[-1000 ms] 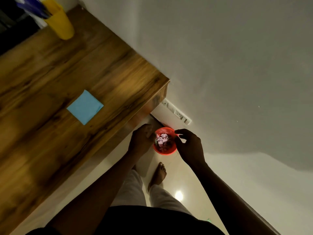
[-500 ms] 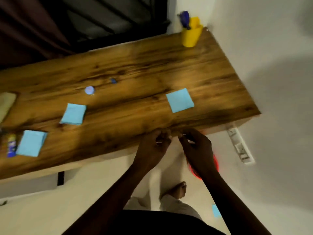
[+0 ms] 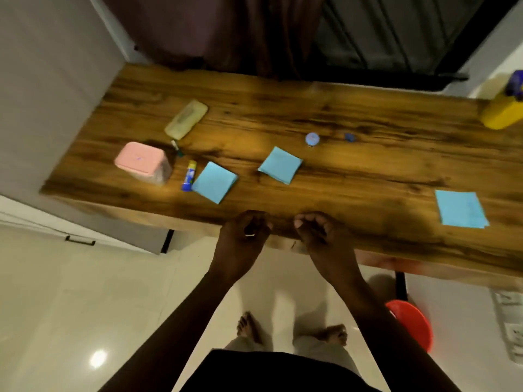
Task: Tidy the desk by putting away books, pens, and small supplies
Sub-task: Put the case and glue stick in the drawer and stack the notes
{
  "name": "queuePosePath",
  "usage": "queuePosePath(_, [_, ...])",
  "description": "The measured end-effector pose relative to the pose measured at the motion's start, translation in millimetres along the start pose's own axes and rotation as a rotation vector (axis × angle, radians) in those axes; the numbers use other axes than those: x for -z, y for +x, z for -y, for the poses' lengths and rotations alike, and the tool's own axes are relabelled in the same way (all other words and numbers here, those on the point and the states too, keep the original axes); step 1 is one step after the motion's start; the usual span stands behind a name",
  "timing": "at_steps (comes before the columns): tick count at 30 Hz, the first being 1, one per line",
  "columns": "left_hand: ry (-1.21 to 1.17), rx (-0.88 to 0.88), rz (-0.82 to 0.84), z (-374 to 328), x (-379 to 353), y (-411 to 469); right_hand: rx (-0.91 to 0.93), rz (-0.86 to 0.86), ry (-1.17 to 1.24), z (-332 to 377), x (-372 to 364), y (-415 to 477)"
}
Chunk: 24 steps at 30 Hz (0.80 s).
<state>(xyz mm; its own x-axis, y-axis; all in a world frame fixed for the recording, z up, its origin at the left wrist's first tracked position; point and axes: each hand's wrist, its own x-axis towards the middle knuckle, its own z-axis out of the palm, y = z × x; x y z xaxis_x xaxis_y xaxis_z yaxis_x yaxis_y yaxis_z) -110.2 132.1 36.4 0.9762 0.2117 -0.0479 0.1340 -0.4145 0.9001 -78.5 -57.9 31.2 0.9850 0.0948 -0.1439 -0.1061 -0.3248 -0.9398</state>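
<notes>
Person is standing at the near edge of a wooden desk (image 3: 353,123), both arms reaching forward.

Left hand (image 3: 243,233) is hovering over the desk's near edge, fingers curled inward; a small pale glint is showing among the fingers, but whether it is a held item cannot be told. Right hand (image 3: 319,230) is sitting just beside it, slightly apart, fingers also curled loosely toward the palm; nothing visible in it, grip uncertain.

Items lying on the desk:
- Pink box (image 3: 141,161) is sitting near the left end.
- Pale yellow case (image 3: 186,118) is lying tilted behind the pink box.
- Glue stick (image 3: 189,175) is lying just right of the box, touching or nearly touching the left blue paper pad (image 3: 213,181).
- Middle blue paper pad (image 3: 280,164) is lying a little farther back, apart from the first.
- Right blue paper pad (image 3: 460,209) is lying well apart, near the front edge.
- Small round cap (image 3: 312,139) and a smaller dark blue piece (image 3: 349,137) are resting near each other behind the middle pad.
- Yellow cup (image 3: 501,113) is standing at the far right corner, blue items poking out.

Red bin (image 3: 416,326) is sitting on the floor under the desk's right side.
</notes>
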Motion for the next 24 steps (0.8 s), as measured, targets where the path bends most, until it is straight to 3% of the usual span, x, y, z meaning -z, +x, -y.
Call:
queuePosePath(10, [-0.303, 0.438, -0.346, 100.7, 102.1, -17.2, -0.146, 0.378, 0.104, 6.9, -124.1, 15.0])
queuePosePath(16, [-0.544, 0.677, -0.523, 155.9, 114.5, -13.5, -0.557, 0.564, 0.283, -27.5, -172.7, 25.6])
queuePosePath(18, [-0.571, 0.746, -0.537, 177.4, 113.8, -9.2, -0.756, 0.546, 0.402, -46.1, -184.4, 26.4])
queuePosePath(21, [-0.636, 0.821, -0.512, 204.6, 108.2, 2.7, -1.010, 0.385, 0.685, -75.7, -200.7, 32.1])
queuePosePath(24, [-0.747, 0.925, -0.481, 225.6, 100.6, 22.8, -1.106, 0.173, 0.896, -101.2, -214.6, 44.3])
